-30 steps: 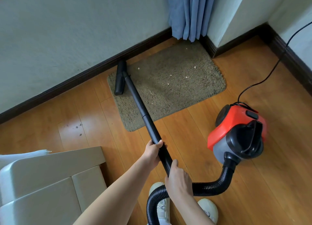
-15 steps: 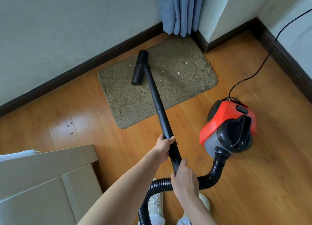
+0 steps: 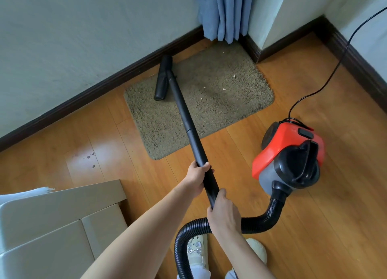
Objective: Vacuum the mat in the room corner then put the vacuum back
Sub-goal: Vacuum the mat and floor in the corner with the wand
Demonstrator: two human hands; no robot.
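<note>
Floor nozzle (image 3: 163, 80) now nearer the mat's (image 3: 209, 94) left edge than before; one wand (image 3: 188, 128), clasped by two hands, left (image 3: 196, 179) and right (image 3: 223, 212), fingers curled.

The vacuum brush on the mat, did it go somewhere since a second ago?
Yes. The brush head slid right across the mat, then partly back left; now it sits near the mat's left end by the baseboard. Both hands, left hand and right hand, kept gripping the black tube. The red vacuum stayed right of the mat, crumbs remain.
</note>
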